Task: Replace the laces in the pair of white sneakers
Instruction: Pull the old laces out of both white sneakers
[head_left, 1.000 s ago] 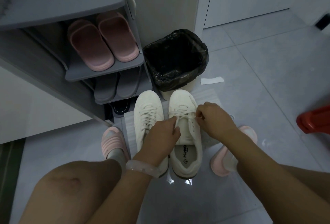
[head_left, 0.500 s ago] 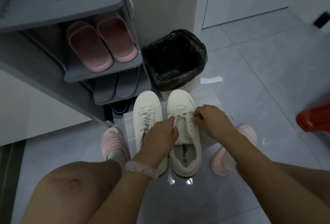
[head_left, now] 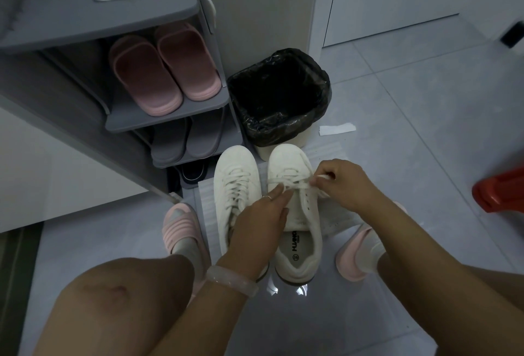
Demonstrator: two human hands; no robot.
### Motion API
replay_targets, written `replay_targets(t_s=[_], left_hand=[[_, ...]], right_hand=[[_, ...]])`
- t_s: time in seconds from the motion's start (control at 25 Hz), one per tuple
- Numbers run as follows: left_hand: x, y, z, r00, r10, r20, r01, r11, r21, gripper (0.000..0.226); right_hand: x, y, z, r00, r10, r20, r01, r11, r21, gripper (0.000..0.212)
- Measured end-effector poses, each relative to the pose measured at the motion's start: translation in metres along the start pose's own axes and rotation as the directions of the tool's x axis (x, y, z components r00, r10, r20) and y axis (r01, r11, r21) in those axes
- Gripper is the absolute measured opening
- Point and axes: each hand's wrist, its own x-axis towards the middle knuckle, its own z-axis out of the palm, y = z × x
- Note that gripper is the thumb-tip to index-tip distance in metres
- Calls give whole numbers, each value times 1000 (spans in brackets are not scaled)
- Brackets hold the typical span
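The two white sneakers (head_left: 236, 185) stood side by side on the floor (head_left: 425, 100) by the bin (head_left: 279, 95). The right hand (head_left: 344, 182) pinched a lace (head_left: 292, 184) on the right-side sneaker, while the left hand (head_left: 259, 226) rested on its tongue, fingers pressed together against the lace.

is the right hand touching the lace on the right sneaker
Touching. The head view shows the right hand pinching the lace at its fingertips, right over the right sneaker.
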Motion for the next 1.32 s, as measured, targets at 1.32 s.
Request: replay_targets(t_s=[1.32], left_hand=[[30, -5, 4, 975, -149, -163, 155, 988, 24, 28]], right_hand=[[-19, -10, 33, 979, -2, 206, 62, 957, -283, 72]])
